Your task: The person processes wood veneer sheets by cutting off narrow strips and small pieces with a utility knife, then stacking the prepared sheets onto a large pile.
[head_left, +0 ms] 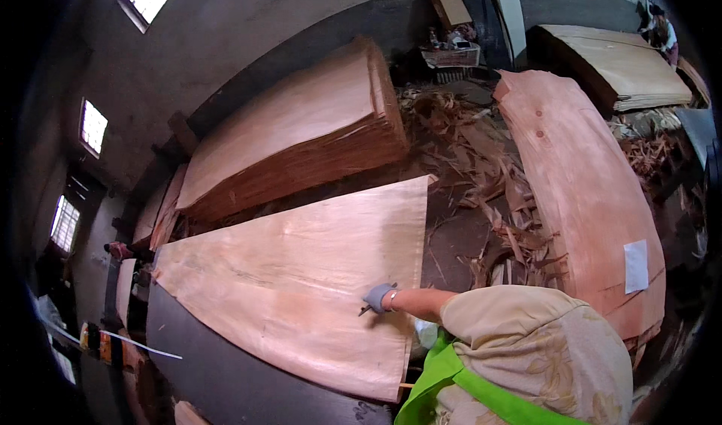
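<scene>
My right hand (377, 298), in a grey glove with a band at the wrist, reaches left across a large pale sheet of wood veneer (301, 267). Its fingers are closed around a thin dark tool (366, 311), whose exact kind I cannot make out; the hand is over the sheet near its right edge. The veneer lies spread on a dark tabletop (218, 350), its narrow end far to the left. A short stick-like piece (407, 385) pokes out at the sheet's near corner. My left hand does not show.
Behind the sheet stands a thick veneer stack (301, 116). To the right lies another stack (579, 177) with a white paper (635, 267) on it. Veneer scraps (496, 177) litter the floor between. A person (662, 34) stands by a far-right stack (617, 56).
</scene>
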A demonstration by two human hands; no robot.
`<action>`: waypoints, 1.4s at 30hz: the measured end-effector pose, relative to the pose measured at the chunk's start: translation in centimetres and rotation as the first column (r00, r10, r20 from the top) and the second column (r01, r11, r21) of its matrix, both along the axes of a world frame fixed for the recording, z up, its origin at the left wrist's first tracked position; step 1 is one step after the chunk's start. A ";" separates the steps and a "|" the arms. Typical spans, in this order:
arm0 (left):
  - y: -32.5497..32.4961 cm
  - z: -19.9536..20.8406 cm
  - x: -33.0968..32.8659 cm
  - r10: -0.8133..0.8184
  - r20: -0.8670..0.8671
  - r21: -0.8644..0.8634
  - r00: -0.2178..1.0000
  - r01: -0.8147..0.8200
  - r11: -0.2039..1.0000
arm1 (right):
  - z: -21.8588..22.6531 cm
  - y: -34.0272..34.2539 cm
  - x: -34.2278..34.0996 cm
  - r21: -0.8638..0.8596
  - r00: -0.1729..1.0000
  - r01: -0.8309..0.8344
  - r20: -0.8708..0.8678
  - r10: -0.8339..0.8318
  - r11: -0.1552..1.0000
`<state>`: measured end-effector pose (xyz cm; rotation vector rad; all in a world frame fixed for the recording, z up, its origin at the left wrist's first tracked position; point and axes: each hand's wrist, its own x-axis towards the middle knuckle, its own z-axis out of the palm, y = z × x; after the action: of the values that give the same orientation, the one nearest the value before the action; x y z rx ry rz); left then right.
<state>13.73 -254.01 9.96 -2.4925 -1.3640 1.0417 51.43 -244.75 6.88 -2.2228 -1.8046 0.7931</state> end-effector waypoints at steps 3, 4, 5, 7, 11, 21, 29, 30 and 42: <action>0.2 0.2 -1.2 -0.085 -0.002 -0.002 0.996 0.085 0.996 | 1.5 -0.2 -0.1 -0.049 1.000 0.003 -0.019 -0.004 0.999; 0.4 0.1 -1.6 -0.067 0.005 0.006 0.998 0.067 0.998 | 1.9 0.0 0.0 -0.064 1.000 -0.018 -0.024 0.016 0.998; 0.5 -0.1 -1.8 -0.043 0.013 0.012 0.999 0.042 0.999 | 2.3 0.2 0.0 -0.082 0.999 -0.045 -0.027 0.043 0.996; 0.6 -1.7 -3.1 0.049 0.027 0.030 0.998 -0.049 0.998 | 2.9 1.1 -1.3 -0.097 0.999 0.008 -0.042 -0.012 0.995; 2.5 -5.7 -3.9 0.188 0.402 -0.080 0.896 -0.170 0.982 | 3.5 1.9 -1.3 -0.190 0.986 -0.119 -0.134 0.094 0.975; 1.2 -5.2 -2.4 0.545 0.419 -0.053 0.726 -0.579 0.813 | -1.2 3.3 0.4 -0.039 0.999 -0.043 0.028 0.044 0.998; -0.6 -2.2 -2.5 0.586 0.446 -0.073 0.677 -0.625 0.777 | -3.1 2.8 0.0 0.177 0.971 -0.089 -0.202 0.125 0.980; -0.4 -2.1 -2.1 0.589 0.461 -0.062 0.664 -0.638 0.767 | -3.6 3.3 0.7 0.130 0.992 -0.072 -0.097 0.085 0.989; -0.1 -1.7 -2.0 0.637 0.443 -0.107 0.630 -0.669 0.736 | -9.6 5.9 2.8 0.152 0.992 -0.099 0.089 0.086 0.983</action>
<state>11.75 -254.13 8.23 -2.2855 -2.5348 0.4344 54.28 -238.84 -2.71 -2.1144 -1.9480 0.5618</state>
